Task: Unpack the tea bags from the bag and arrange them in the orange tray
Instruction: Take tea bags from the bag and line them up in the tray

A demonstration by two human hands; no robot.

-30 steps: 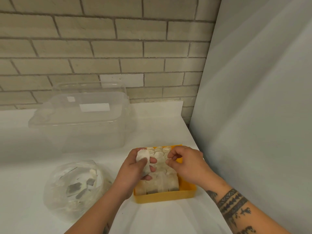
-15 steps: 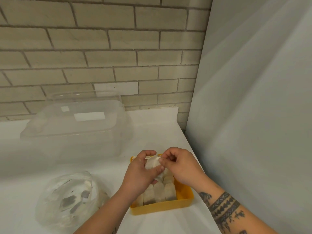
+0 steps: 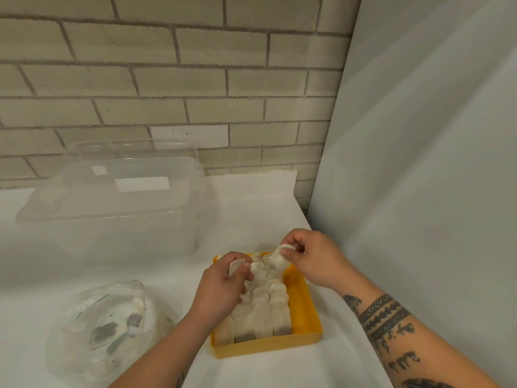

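Left hand (image 3: 219,289) gripping a white tea bag (image 3: 237,266), right hand (image 3: 316,261) pinching a second tea bag (image 3: 278,260), hands slightly apart, orange tray (image 3: 305,306) directly below both hands, rows of tea bags (image 3: 260,315) inside it, plastic bag (image 3: 106,326) left of the left hand

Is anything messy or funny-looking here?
Nothing is spilled or broken. The white tea bags in the square orange plastic tray stand in neat rows near the front but look jumbled at the far end, where the left hand and right hand each pinch one.
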